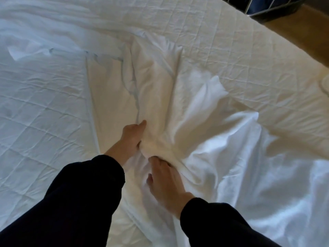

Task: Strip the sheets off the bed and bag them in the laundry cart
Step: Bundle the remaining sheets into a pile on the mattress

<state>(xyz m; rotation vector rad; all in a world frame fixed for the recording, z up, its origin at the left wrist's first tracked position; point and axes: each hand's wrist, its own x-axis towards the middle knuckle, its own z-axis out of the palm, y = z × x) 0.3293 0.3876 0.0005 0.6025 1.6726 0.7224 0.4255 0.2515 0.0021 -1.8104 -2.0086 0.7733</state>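
A loose white sheet (160,90) lies bunched in folds across the middle of the bed, over a quilted white mattress pad (44,107). My left hand (129,138) grips a gathered fold of the sheet, fingers curled into the cloth. Just below and right of it, my right hand (163,177) grips the same bunch, its fingertips sunk in the fabric. Both arms wear dark sleeves. More of the sheet spreads in rumpled waves at the lower right (267,175).
The laundry cart (263,9), a wire frame with a dark blue bag, stands past the bed's far right corner on a wooden floor (306,36). The bed's edge runs diagonally at the upper right.
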